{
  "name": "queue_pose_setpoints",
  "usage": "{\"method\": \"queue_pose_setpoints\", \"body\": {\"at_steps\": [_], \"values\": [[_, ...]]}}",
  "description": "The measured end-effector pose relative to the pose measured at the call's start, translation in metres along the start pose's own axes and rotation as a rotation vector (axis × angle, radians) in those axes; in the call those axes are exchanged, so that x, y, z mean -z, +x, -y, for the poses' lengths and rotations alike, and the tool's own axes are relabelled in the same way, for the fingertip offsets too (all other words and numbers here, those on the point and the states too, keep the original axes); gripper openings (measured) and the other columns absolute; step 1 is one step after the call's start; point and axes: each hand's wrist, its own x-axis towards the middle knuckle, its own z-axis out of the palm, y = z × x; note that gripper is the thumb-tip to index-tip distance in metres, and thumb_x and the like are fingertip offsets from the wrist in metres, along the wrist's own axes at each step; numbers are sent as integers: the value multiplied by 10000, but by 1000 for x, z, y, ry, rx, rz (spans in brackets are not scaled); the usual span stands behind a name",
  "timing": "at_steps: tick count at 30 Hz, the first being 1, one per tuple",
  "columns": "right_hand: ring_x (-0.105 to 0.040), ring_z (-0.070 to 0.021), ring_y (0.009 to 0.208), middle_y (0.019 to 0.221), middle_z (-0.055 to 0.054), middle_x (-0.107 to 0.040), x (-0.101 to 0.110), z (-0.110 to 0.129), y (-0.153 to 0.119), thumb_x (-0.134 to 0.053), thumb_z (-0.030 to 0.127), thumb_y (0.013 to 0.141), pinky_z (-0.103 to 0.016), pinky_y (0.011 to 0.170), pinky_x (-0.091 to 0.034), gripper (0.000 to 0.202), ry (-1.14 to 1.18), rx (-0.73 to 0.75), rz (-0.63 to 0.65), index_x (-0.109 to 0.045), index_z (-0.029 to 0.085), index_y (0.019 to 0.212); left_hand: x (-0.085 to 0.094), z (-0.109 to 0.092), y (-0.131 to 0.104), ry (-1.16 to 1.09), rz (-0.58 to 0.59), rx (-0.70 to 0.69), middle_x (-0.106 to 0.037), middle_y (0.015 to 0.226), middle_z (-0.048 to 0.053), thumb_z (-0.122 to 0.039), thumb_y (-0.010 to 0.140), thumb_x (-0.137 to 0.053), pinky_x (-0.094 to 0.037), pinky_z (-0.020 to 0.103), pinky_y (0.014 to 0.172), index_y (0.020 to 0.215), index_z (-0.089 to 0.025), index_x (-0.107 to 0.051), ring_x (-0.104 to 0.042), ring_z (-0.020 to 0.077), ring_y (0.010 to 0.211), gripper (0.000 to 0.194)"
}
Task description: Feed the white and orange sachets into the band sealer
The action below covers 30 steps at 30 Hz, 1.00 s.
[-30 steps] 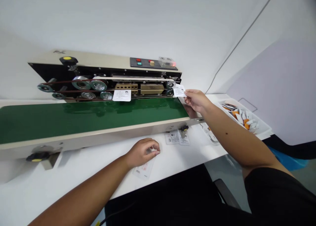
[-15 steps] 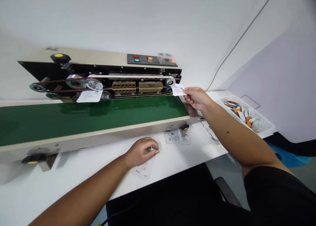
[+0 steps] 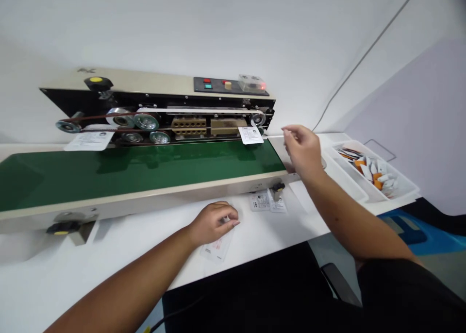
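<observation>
Right hand (image 3: 301, 148): hovers half-curled and slack, gripping nothing, just off the right end of the sealer (image 3: 160, 84). Nearby: one white sachet (image 3: 251, 135), edge-in at the rollers (image 3: 257, 119) above the green belt (image 3: 174, 160). Left hand (image 3: 213, 222): rests curled on the table (image 3: 134, 238), over a clear sachet (image 3: 215, 248); cannot tell whether gripping it. Beside the belt's front: two printed sachets (image 3: 260, 202). Farther left: another sachet (image 3: 90, 141). Far right: packets (image 3: 372, 170) in a bin (image 3: 409, 194).

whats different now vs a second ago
The right hand has let go of the white packet, which moved left along the machine; the leading packet also travelled left, toward the end pulleys. The left hand stays over the clear packet.
</observation>
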Motion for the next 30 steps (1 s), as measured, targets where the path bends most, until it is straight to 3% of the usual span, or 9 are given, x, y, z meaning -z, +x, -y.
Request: {"method": "queue_pose_setpoints", "body": {"at_steps": [2,6,8,12,15,18,23,26,30], "values": [[-647,-170,682,814,-37,-717,1,3,-51,-564,354,1003,-299,607,-527,218,-51,304,-63,-733,219,1033,2,-2,0,22,-64,0,-712,760,32,-279,1041,-556,-498,260,689,865,-191,-693,-653,151,709,239],[-685,-161,792,864,-19,-766,-31,1,-151,-560,333,1023,-295,707,-547,207,-8,917,743,-739,230,1009,6,-4,-2,-9,-190,111,-702,716,12,-279,1067,-503,-497,243,674,814,-187,-664,-649,131,655,314],[-693,-195,1078,1095,-69,-784,-58,-3,-181,-591,436,1017,-327,917,-551,304,-34,955,934,-737,198,1138,8,-4,-2,-24,-201,140,-699,701,6,-304,1067,-510,-495,240,661,813,-186,-658,-642,128,638,317],[-462,-342,1477,1543,-206,-561,-92,-14,-203,-673,563,934,-517,1213,-372,729,-152,786,1014,-538,122,1500,9,-4,-2,-9,-161,148,-689,691,12,-361,1069,-506,-496,249,657,810,-184,-654,-627,131,630,347],[-522,-280,1439,1529,-117,-606,-95,-23,-207,-561,373,1010,-466,1199,-410,456,24,810,1079,-609,194,1426,9,-2,-2,-33,-122,153,-691,704,29,-412,1061,-531,-499,261,657,831,-179,-664,-627,143,649,354],[-685,-192,1209,1289,-45,-760,-87,-30,-205,-448,283,1043,-363,1066,-530,337,349,708,1010,-728,251,1228,8,0,-2,-157,-67,129,-702,747,60,-579,1044,-524,-510,278,668,907,-163,-690,-637,162,684,468],[-699,-223,929,984,-64,-732,-77,-34,-194,-682,467,963,-396,871,-587,230,506,70,465,-773,283,1068,5,1,0,-387,76,154,-707,962,116,-817,958,-439,-532,311,733,1216,-134,-668,-636,199,817,765],[-673,-242,919,962,-65,-701,-80,-38,-193,-697,525,939,-420,869,-571,272,602,-58,321,-735,281,1053,1,1,2,-314,87,281,-717,1027,100,-677,916,-680,-521,298,734,1251,-164,-664,-625,181,816,613],[-657,-264,1033,1094,-100,-676,-83,-41,-198,-504,614,1013,-450,958,-548,412,563,-110,285,-686,261,1123,-3,3,3,-195,1,421,-700,866,53,-495,960,-684,-490,290,730,916,-168,-705,-606,165,772,331]]}}
